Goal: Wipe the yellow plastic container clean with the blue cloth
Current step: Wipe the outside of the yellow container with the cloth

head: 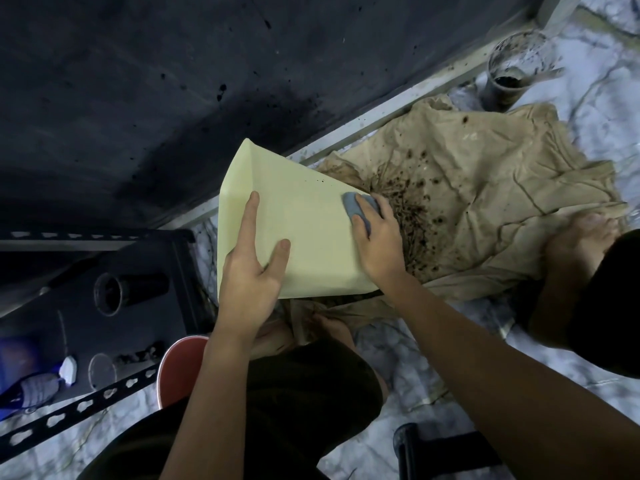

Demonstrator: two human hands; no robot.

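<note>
The yellow plastic container [304, 220] lies tipped on its side in the middle of the view, a broad flat wall facing up. My left hand [251, 268] rests on that wall near its close edge, index finger and thumb stretched out straight. My right hand [377, 242] presses the small folded blue cloth [353, 206] against the container's right edge, fingers curled over the cloth. A few dark specks dot the wall above the cloth.
A beige sheet [485, 188] strewn with dark soil lies on the marbled floor to the right. A dirty clear cup [512, 71] stands at the back right. A dark wall fills the upper left. A black rack [114, 289] with a dark cup sits left. My knees and feet flank the container.
</note>
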